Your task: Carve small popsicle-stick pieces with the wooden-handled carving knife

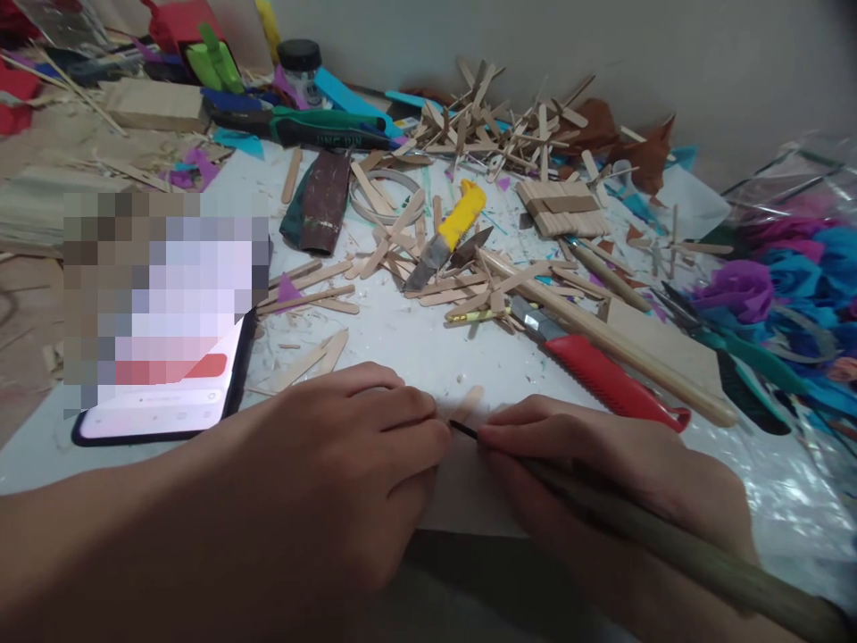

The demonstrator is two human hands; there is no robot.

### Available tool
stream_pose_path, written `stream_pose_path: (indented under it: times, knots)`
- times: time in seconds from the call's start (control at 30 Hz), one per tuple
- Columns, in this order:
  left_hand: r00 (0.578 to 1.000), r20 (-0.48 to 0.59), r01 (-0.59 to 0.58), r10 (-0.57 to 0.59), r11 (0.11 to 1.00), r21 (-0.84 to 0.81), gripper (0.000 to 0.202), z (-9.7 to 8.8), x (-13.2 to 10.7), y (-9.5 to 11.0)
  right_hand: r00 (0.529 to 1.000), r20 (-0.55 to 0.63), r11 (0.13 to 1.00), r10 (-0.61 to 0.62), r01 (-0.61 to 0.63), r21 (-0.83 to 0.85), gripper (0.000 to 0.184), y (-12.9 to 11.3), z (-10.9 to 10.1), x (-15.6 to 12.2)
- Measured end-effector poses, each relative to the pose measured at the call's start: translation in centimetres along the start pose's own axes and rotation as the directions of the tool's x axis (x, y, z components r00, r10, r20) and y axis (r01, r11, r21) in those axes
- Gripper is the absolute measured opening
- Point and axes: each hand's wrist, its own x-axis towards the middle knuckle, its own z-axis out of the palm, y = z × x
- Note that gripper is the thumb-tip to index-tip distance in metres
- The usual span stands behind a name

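- Right hand (pixel 603 473): curled shut, pinching a long thin tool (pixel 669 545) close to its dark tip, which is set down on the white sheet (pixel 461 500) between both hands.
- Left hand (pixel 348 464): fingers bent and pressed together, bearing down on the sheet just left of the tip.
- Seemingly mid-stroke, marking or scoring; next calls for steady pressure and a firm hold-down.
- Just beyond the fingertips, a wooden stick (pixel 467 404); farther past the right hand, a red cutter (pixel 595 371); beyond the left hand, a phone (pixel 167 411).

Dim, soft indoor light; phone screen (pixel 175 357) glows and is pixelated; the near stick (pixel 669 545) blurs, edges bend
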Motion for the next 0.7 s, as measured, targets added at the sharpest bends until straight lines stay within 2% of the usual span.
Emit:
stream_pose_path:
  times: [0.23,0.43,0.57,0.7]
  knots:
    - [0.998,0.059,-0.006,0.004,1.0,0.029,0.057,0.03,0.13,0.95,1.0,-0.008,0.999,0.028,-0.029,-0.031,0.022,-0.32,0.1,0.3]
    - [0.998,0.068,-0.011,0.01,1.0,0.027,0.056,0.15,0.32,0.88,0.999,0.0,0.998,0.033,-0.033,-0.057,0.02,0.21,0.41,0.29]
    - [0.996,0.086,-0.011,0.011,1.0,0.007,0.055,0.18,0.15,0.8,0.999,0.017,0.999,0.028,-0.028,-0.02,0.018,0.37,0.29,0.03]
    - [0.995,0.097,-0.021,0.014,0.998,0.067,0.059,0.35,-0.02,0.99,0.997,-0.001,0.997,0.072,-0.072,0.04,0.018,0.27,0.07,0.21]
